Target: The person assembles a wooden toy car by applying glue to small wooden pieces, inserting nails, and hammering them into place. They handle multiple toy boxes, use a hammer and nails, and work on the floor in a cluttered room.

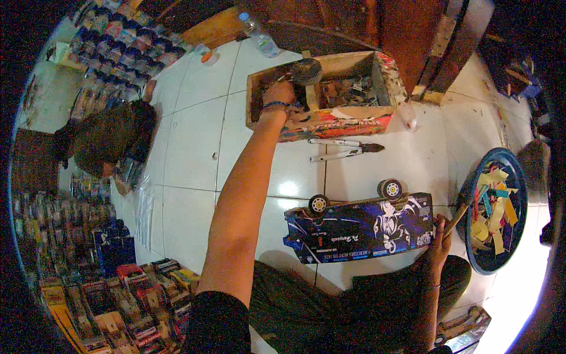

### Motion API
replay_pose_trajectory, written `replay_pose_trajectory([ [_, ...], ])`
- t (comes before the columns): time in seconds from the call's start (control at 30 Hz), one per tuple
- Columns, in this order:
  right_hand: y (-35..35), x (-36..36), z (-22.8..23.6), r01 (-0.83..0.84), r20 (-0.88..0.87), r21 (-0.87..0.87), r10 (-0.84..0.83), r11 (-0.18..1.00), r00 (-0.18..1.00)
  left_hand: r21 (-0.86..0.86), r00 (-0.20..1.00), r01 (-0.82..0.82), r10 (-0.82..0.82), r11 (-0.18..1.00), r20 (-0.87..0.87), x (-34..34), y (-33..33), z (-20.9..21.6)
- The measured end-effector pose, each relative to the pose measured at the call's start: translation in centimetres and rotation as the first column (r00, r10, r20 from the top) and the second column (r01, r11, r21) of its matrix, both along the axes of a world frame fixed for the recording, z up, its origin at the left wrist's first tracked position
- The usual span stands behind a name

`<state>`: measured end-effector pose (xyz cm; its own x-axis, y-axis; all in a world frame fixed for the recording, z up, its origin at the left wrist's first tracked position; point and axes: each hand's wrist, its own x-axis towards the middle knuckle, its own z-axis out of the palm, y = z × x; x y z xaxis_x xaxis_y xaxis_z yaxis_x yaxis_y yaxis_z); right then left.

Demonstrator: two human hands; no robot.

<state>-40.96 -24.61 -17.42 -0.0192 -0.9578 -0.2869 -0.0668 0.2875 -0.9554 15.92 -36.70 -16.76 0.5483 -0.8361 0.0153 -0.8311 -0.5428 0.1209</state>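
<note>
My left hand (279,94) reaches into the left part of a worn cardboard box (330,125). Its fingers are down among dark items, so their grip is hidden. A dark round roll (306,71) sits in the box beside it. Close to my lap, a dark blue toy bus (359,229) with white printed figures is held upside down, its two visible wheels (390,189) pointing away from me. My right hand (437,248) grips its right end. A thin, light-brown stick (456,219) slants up from that hand; whether the fingers hold it is unclear.
White-handled snips (348,150) lie on the tiled floor (191,153) before the box. A blue basin (476,259) of coloured scraps stands right. Rows of toy vehicles (127,307) fill the left. Another person (109,141) bends at left. A plastic bottle (259,36) lies beyond the box.
</note>
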Motion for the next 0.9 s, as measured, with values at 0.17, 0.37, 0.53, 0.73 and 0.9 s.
replay_pose_trajectory([
  [0.17, -0.4, -0.5, -1.3, -0.030, -0.014, -0.044, 0.029, 0.999, 0.999, 0.075, 0.998, -0.024, 0.020, 0.997, 0.054, 0.3, -1.3, -0.6],
  [0.37, -0.3, -1.3, -3.3, -0.041, 0.025, -0.156, 0.045, 0.987, 0.999, 0.043, 0.995, 0.048, -0.052, 0.998, 0.091, -0.5, 0.5, 2.3],
  [0.53, -0.2, -0.6, -2.3, -0.014, 0.109, -0.106, 0.026, 0.994, 0.994, -0.348, 0.986, 0.039, -0.093, 0.937, -0.140, -0.2, 3.3, 5.0],
  [0.73, 0.0, 0.3, -0.5, -0.064, 0.006, -0.195, 0.066, 0.979, 0.998, -0.510, 0.780, -0.086, -0.261, 0.856, -0.569, 0.3, 7.4, 7.3],
  [0.9, 0.2, 0.2, -1.0, -0.038, 0.010, -0.192, 0.041, 0.981, 0.999, -0.445, 0.621, -0.206, -0.235, 0.871, -0.748, 0.4, 10.3, 8.9],
])
